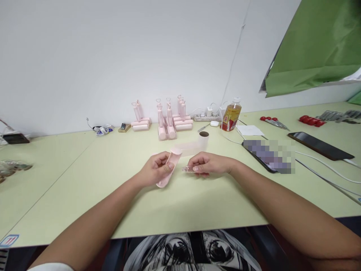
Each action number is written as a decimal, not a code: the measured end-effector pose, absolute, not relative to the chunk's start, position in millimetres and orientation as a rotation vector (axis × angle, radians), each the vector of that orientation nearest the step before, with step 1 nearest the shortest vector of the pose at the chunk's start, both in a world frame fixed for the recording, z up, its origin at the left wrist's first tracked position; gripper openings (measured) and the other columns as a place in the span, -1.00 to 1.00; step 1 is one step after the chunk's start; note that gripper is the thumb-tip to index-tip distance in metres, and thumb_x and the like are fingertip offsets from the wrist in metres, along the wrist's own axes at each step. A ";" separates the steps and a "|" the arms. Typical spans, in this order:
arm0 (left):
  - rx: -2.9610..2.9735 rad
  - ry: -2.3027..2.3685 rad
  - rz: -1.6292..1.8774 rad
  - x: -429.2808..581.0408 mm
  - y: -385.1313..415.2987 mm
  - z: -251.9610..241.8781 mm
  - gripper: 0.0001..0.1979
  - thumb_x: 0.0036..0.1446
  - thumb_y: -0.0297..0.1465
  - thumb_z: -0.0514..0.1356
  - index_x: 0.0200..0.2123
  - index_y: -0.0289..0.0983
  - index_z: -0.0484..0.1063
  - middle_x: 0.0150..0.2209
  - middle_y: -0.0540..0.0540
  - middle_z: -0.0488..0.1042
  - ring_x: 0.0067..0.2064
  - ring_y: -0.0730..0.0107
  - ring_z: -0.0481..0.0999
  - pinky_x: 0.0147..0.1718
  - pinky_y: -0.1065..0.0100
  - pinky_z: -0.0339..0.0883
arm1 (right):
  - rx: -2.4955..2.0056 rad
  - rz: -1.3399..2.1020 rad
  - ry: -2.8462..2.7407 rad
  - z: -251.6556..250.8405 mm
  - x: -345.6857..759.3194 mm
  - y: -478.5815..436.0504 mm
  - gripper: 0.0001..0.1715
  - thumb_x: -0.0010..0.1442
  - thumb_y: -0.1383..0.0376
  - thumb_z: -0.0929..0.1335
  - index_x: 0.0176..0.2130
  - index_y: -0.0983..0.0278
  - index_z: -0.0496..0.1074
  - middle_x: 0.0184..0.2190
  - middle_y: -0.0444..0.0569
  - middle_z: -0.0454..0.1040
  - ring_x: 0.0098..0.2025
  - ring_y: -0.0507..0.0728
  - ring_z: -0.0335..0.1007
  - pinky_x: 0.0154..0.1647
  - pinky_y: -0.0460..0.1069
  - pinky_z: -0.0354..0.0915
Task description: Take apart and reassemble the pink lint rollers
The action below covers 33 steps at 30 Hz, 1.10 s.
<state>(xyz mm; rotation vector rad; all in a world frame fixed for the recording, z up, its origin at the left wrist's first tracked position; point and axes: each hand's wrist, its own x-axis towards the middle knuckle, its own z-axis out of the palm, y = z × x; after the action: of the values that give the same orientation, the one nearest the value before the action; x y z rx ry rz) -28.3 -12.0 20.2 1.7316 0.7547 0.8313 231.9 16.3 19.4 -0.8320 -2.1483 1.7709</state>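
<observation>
My left hand [158,168] is closed around a pale pink, trough-shaped plastic cover [170,169], held tilted above the table. Just to its right, my right hand [205,164] grips a small clear pinkish plastic handle [189,169], its end pointing toward the cover but apart from it. The fingers hide much of that handle. Behind my hands stands a white paper roll [203,140] with a brown core. A pale translucent strip [186,148] lies to the left of the roll. Several pink lint rollers [167,130] with clear upright handles stand near the wall.
A drink bottle [231,114] and a power strip [200,117] stand at the back. To the right are a lit phone [265,156], a dark phone [320,145], cables, a white paper [250,130] and red-ended tools [273,121]. A coiled cable [102,130] lies back left.
</observation>
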 end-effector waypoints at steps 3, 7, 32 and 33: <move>1.851 0.947 0.653 -43.0 -2.9 30.0 -0.68 0.19 -0.13 0.15 -0.32 -0.30 0.37 -0.61 0.10 0.25 -0.64 0.56 0.23 -0.60 0.47 0.09 | -0.895 1.655 -2.232 20.9 237.4 20.8 -0.56 0.11 0.06 0.43 -0.20 0.38 0.48 -0.46 -0.14 0.38 -0.51 -0.06 0.21 -0.50 -0.13 0.17; 2.268 1.295 0.478 -42.2 -4.5 26.8 -0.82 0.14 -0.28 0.16 -0.40 -0.25 0.45 -0.53 0.03 0.38 -0.54 0.46 0.33 -0.54 0.42 0.09 | -0.880 1.746 -2.309 22.8 237.2 15.4 -0.54 0.06 0.08 0.46 -0.19 0.39 0.50 -0.49 -0.17 0.34 -0.50 -0.05 0.20 -0.50 -0.13 0.17; 2.763 1.025 1.032 -32.7 -2.4 13.4 -0.78 0.27 -0.31 0.12 -0.08 -0.26 0.43 -0.17 -0.16 0.54 -0.12 0.26 0.48 -0.10 0.21 0.25 | -0.950 1.611 -1.776 25.2 210.2 2.8 -0.42 0.13 -0.02 0.39 -0.05 0.36 0.44 -0.29 0.00 0.48 -0.49 -0.01 0.32 -0.49 -0.07 0.29; 2.726 1.086 1.077 -35.6 0.1 13.6 -0.78 0.27 -0.31 0.11 -0.09 -0.27 0.43 -0.18 -0.15 0.54 -0.13 0.26 0.48 -0.11 0.22 0.26 | -0.996 1.526 -1.789 24.4 211.8 5.1 -0.45 0.14 -0.05 0.38 -0.13 0.36 0.46 -0.32 0.00 0.48 -0.51 -0.02 0.30 -0.51 -0.08 0.26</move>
<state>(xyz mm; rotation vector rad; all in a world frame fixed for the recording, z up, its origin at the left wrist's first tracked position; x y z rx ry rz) -35.6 0.1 13.6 2.7257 1.0863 1.0770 211.8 5.1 24.4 -0.9962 -1.7887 1.5265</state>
